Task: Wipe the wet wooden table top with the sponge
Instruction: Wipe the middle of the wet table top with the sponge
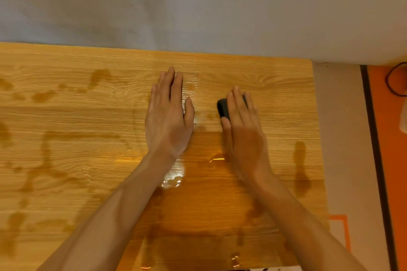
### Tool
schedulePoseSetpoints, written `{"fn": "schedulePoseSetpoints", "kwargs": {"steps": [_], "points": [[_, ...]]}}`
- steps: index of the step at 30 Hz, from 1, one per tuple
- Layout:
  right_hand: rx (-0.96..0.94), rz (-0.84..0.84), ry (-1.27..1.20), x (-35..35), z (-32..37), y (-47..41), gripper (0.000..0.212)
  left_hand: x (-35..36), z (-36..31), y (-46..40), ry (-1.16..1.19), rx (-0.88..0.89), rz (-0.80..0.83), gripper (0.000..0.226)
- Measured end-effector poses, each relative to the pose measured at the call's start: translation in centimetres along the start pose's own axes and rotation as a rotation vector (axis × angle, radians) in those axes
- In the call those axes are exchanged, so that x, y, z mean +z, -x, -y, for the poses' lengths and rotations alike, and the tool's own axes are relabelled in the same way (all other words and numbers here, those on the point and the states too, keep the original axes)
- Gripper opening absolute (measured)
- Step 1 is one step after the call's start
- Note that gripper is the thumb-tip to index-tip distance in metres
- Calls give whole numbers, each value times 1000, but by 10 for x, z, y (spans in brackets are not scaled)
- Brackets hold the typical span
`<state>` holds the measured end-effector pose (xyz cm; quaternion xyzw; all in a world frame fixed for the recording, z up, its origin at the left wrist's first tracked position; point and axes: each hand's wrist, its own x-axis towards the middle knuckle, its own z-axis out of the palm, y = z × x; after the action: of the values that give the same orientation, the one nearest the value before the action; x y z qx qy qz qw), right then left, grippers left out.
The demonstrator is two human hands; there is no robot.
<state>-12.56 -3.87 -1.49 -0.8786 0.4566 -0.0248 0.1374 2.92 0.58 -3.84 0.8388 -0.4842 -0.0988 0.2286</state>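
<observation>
The sponge [223, 107] is a small dark, rounded block, mostly hidden under the fingers pressing it flat on the wood, right of centre near the far edge. The wooden table top [88, 116] is light, grainy and pretty wet: dark patches all over the left side and a big shiny puddle close in.

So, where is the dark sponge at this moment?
In the head view, the dark sponge lies under the right hand, right of centre on the wet wooden table top, apart from the flat left hand.
</observation>
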Motion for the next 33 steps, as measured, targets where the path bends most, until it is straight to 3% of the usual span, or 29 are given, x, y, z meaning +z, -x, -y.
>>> {"fn": "schedulePoseSetpoints", "kwargs": {"steps": [4,8,12,16,24,29,33], "points": [[24,-11,-95,-6,9,-74,52,-13,6,2,80,42,76,55],[61,-48,-40,-4,21,-120,51,-30,20,36,54,81,92,55],[-3,-31,-117,0,19,-62,51,-34,34,54,5,100,86,55],[-22,-38,-43,7,24,12,53,-29,39,51,2,133,68,55],[-146,-6,-199,2,11,-24,47,-23,45,51,-39,151,29,54],[212,-219,-206,-12,-49,15,46,-23,44,57,-15,162,29,56],[331,-246,-125,5,-3,7,49,-25,44,53,-19,164,29,55]]}}
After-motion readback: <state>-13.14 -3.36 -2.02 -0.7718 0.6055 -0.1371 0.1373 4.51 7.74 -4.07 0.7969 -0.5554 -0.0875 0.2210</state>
